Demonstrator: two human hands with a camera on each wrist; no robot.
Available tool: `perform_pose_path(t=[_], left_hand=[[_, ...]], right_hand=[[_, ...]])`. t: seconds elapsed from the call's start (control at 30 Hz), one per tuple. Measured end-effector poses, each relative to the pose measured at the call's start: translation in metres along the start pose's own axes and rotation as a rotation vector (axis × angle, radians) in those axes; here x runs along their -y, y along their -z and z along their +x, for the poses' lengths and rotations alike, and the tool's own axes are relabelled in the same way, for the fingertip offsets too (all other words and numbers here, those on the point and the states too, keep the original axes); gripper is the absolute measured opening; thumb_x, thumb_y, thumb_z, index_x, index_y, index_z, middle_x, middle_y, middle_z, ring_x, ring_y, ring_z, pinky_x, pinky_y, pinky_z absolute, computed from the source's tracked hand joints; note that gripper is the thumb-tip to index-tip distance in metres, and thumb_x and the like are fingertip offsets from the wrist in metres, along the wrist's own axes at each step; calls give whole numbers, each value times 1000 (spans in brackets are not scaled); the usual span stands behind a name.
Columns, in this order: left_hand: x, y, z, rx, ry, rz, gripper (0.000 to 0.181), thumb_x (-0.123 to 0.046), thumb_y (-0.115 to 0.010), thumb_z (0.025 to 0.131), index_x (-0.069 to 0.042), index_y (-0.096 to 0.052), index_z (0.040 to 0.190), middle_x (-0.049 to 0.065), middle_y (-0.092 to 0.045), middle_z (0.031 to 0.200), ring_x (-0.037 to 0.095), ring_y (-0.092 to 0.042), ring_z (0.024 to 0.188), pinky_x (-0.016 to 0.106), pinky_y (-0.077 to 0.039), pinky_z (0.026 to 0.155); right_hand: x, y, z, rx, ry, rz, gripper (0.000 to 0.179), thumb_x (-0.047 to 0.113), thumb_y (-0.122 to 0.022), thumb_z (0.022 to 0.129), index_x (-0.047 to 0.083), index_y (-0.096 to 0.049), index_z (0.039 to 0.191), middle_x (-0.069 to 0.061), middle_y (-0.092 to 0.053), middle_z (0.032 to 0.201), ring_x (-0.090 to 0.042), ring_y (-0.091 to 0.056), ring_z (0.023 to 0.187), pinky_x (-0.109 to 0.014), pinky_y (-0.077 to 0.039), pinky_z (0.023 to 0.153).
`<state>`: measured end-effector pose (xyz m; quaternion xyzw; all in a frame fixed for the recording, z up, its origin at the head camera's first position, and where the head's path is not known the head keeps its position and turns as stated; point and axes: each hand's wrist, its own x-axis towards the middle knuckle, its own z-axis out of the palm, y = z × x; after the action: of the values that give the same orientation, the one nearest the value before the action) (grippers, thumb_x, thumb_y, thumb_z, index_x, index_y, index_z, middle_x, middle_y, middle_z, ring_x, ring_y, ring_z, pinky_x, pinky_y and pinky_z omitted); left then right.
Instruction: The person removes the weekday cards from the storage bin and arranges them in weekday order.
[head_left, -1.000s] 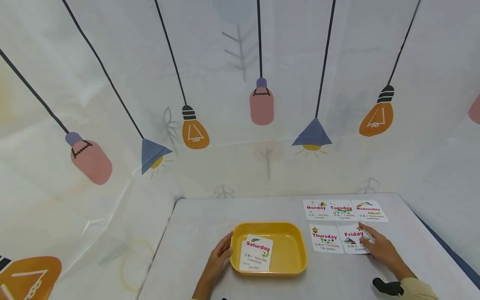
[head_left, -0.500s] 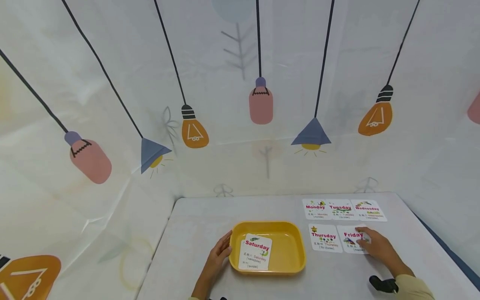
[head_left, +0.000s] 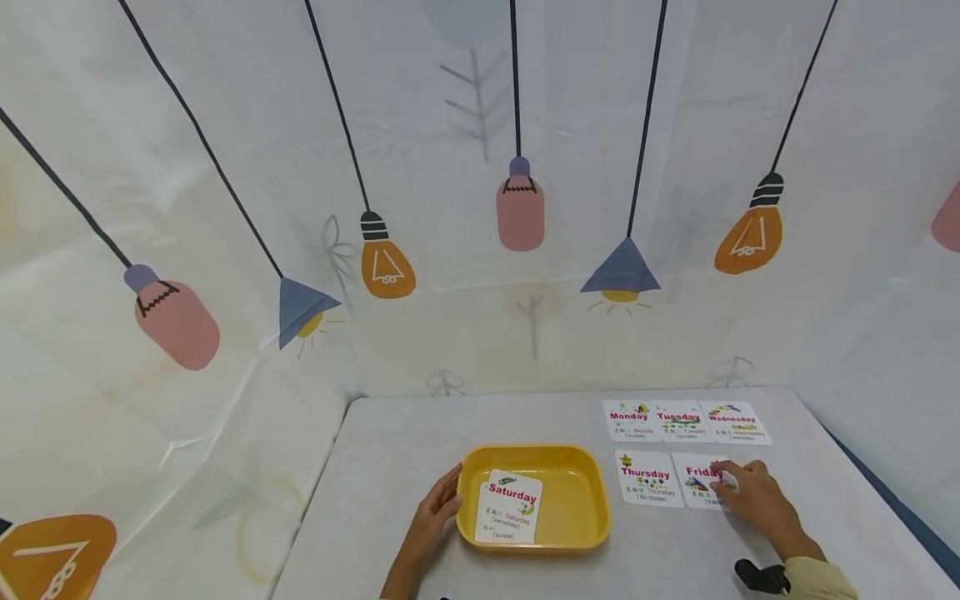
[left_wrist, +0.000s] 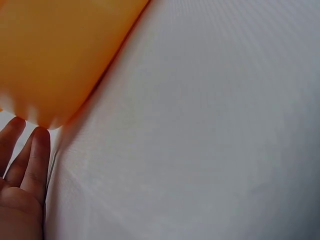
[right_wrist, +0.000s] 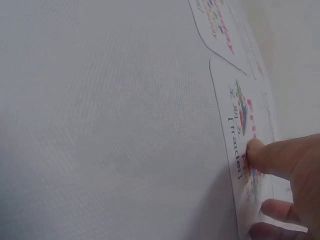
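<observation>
My right hand is over the Friday card, which lies flat on the white table. In the right wrist view the thumb rests on the printed face of that Friday card, and the other fingers are bent near its edge. The Thursday card lies just left of it. My left hand is at the left side of a yellow tray, fingers fairly straight; the left wrist view has the fingertips at the tray's outer wall. Inside the tray lies a Saturday card, tilted, with printing from another card showing below.
Behind the Friday and Thursday cards, a row holds the Monday card, Tuesday card and Wednesday card. A printed white sheet with lamp pictures hangs behind the table. A black strap piece sits by the right sleeve.
The right hand has drawn slightly down and its index finger has bent closer to the thumb, over the Friday card. The cards, tray and left hand look the same.
</observation>
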<state>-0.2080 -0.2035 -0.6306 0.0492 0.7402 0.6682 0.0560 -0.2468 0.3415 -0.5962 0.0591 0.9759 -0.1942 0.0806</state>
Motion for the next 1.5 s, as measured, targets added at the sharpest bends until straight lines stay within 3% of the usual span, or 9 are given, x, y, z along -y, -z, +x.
perform_pose_path(t=[0.17, 0.23, 0.47, 0.63, 0.83, 1.1, 1.33, 1.5], left_hand=[[1, -1, -1, -1, -7, 0, 57, -33, -54, 103, -13, -38, 154, 17, -37, 159, 30, -44, 143, 20, -50, 99], [0, -1, -2, -1, -1, -6, 57, -33, -55, 103, -14, -38, 154, 16, -37, 159, 32, -42, 144, 19, -49, 100], [-1, 0, -3, -10, 16, -4, 57, -32, -54, 103, -15, -38, 154, 15, -37, 160, 36, -39, 145, 25, -49, 104], [-1, -1, -2, -20, 27, 9, 56, -35, -55, 102, -17, -40, 154, 12, -38, 159, 35, -39, 145, 29, -49, 106], [0, -3, -2, -12, 16, 15, 56, -33, -54, 103, -16, -40, 154, 12, -38, 160, 35, -40, 145, 27, -49, 105], [1, -3, 0, -16, 18, 14, 56, -35, -55, 102, -19, -40, 154, 9, -39, 160, 32, -40, 146, 25, -48, 105], [2, -2, 0, -16, 11, 18, 56, -35, -54, 103, -16, -40, 154, 13, -40, 159, 34, -41, 144, 26, -51, 103], [0, -2, 0, -22, 26, 1, 57, -36, -56, 102, -18, -41, 153, 11, -40, 159, 33, -42, 144, 25, -51, 102]], right_hand=[[1, 0, -2, -11, 1, 3, 58, 34, -72, 90, 0, -56, 133, -32, -44, 104, -38, -49, 86, -44, -48, 64], [0, 0, -2, -52, 21, 8, 52, 33, -71, 91, -1, -59, 130, -33, -44, 104, -38, -49, 85, -45, -47, 64], [16, -10, -1, -373, 123, 165, 30, 17, -63, 96, -7, -65, 113, -24, -48, 99, -27, -47, 80, -28, -38, 60], [39, -13, -5, -476, 235, 189, 31, 9, -71, 89, -7, -64, 114, -24, -50, 102, -31, -55, 81, -32, -48, 61], [63, -3, -10, -422, 283, 225, 39, 8, -73, 88, -7, -60, 121, -29, -47, 112, -43, -60, 92, -50, -57, 70], [92, 1, -11, -348, 370, 262, 41, 14, -76, 88, -1, -61, 123, -25, -50, 120, -40, -63, 100, -47, -59, 75], [124, -2, -14, -311, 462, 286, 41, 20, -77, 88, 4, -62, 122, -17, -58, 120, -36, -63, 104, -37, -61, 75], [150, -5, -14, -294, 561, 322, 39, 19, -77, 88, 3, -63, 121, -15, -65, 116, -33, -65, 102, -40, -61, 78]])
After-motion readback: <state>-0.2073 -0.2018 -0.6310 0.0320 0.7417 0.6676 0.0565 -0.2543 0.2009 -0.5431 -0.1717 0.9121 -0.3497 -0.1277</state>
